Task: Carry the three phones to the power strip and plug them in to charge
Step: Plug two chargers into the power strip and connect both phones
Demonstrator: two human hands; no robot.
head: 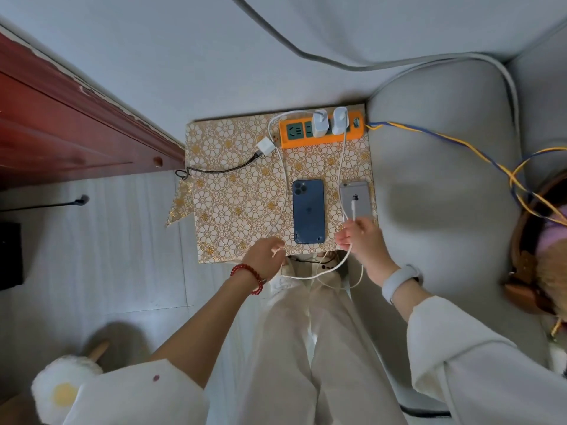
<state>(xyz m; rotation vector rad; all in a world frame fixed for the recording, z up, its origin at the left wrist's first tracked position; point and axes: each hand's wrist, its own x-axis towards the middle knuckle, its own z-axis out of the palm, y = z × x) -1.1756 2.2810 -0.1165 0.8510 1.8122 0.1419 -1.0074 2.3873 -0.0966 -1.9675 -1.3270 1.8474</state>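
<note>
On floral-cloth table [233, 191]: blue phone [308, 211] face down, glass cracked at lower corner; silver phone [356, 199] beside it. Left hand [265, 256], right hand [363, 237] each pinching white cable [313, 276].

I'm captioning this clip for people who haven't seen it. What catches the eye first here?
The orange power strip at the far edge of the flower-patterned table, with two white chargers plugged in. Nearer lie a blue phone and, to its right, a silver phone, both face down. The left hand and right hand each hold white cable at the near edge.
</note>
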